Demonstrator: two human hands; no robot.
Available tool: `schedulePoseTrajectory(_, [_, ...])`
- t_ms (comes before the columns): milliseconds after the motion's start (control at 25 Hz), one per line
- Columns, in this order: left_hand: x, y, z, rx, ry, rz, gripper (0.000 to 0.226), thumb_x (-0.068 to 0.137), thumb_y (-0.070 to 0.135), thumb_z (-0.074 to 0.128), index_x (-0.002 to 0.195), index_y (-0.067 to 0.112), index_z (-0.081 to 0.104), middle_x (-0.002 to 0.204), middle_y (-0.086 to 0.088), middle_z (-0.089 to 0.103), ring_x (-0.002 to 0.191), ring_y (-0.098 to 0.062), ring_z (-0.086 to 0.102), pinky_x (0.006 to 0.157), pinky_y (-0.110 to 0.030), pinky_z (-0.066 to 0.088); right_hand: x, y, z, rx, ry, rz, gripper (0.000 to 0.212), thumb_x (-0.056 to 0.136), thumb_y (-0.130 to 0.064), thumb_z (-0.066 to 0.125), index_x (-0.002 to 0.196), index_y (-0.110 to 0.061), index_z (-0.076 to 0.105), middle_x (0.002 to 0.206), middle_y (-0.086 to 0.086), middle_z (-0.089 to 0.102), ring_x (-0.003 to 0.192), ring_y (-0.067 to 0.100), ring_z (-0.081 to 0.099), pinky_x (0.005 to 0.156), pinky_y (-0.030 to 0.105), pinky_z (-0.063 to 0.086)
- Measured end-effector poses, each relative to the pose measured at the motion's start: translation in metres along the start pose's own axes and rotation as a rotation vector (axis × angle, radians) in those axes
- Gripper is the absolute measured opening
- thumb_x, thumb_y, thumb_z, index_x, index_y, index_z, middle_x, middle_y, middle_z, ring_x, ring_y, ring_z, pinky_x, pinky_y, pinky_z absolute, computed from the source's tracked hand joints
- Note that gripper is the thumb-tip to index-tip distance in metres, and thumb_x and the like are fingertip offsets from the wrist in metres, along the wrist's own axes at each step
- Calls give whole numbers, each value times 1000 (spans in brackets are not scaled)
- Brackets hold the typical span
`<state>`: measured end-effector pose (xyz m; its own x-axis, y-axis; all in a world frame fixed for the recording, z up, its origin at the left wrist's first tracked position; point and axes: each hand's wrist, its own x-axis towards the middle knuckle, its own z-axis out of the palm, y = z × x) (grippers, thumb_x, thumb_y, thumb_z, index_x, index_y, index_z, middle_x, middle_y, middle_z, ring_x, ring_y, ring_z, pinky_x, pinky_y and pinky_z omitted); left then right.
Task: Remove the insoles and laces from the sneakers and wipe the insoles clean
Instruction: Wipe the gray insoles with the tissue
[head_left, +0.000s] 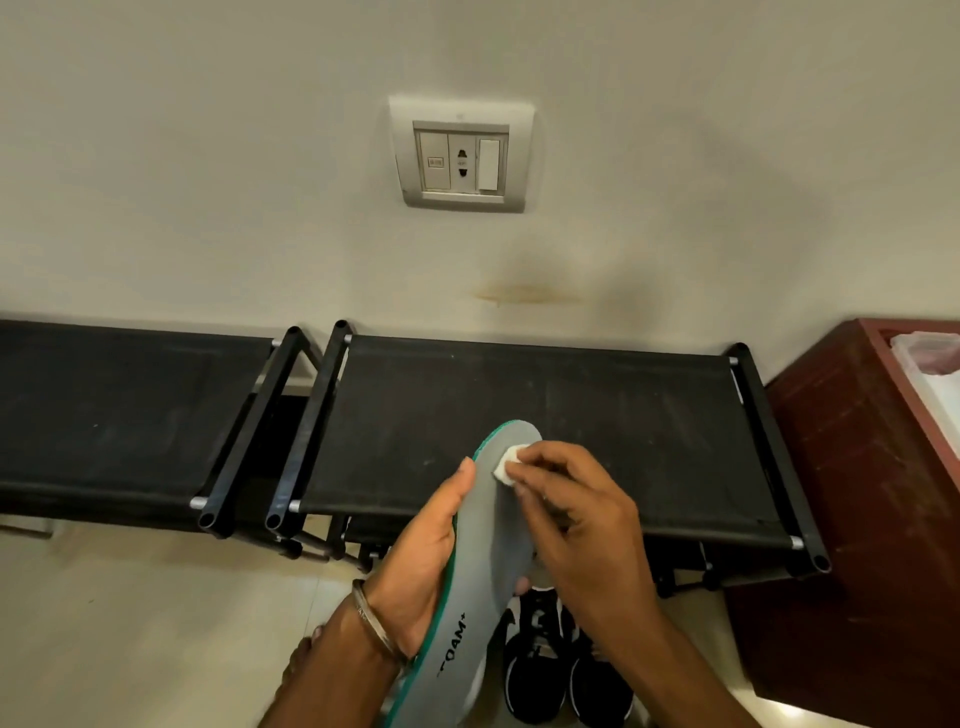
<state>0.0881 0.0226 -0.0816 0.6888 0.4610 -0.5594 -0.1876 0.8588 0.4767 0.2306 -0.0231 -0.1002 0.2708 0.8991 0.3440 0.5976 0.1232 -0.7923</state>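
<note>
A grey insole (488, 540) with a green edge and black lettering is held up in front of me, toe end pointing away. My left hand (421, 561) grips it from the left side, thumb along its edge and fingers curled behind. My right hand (576, 514) pinches a small white wad of tissue (505, 462) and presses it on the insole near the toe. Below the hands, a pair of black sneakers (566, 665) with white trim stands on the floor, partly hidden by my right forearm.
Two black fabric shoe racks, one at the left (119, 415) and one in the middle (597, 415), stand against the cream wall. A dark red bin (857, 493) with a plastic liner is at the right. A wall socket plate (462, 153) is above. Pale floor tiles lie below left.
</note>
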Motion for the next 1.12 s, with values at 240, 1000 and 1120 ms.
schedulePoseTrajectory(240, [-2,0,1,-46,34,-30,59,91,51,48,128,7,61,123,-23,59,102,-32,59,93,-42,46,3,-7,6,49,61,43,24,87,-5,71,109,-16,75,109,-8,67,102,6,64,84,20,53])
schedulePoseTrajectory(1000, [-4,-3,2,137,61,-23,66,92,62,41,124,9,63,100,-18,66,78,-24,64,71,-35,51,6,-7,6,-63,148,42,19,84,-1,71,98,-13,77,102,-6,68,93,5,63,82,28,55])
schedulePoseTrajectory(1120, [-5,-3,0,113,62,3,62,91,60,47,122,10,65,105,-17,66,88,-26,62,82,-39,47,4,-11,10,-95,98,-77,18,84,-1,71,98,-12,77,103,-6,68,94,10,63,82,27,55])
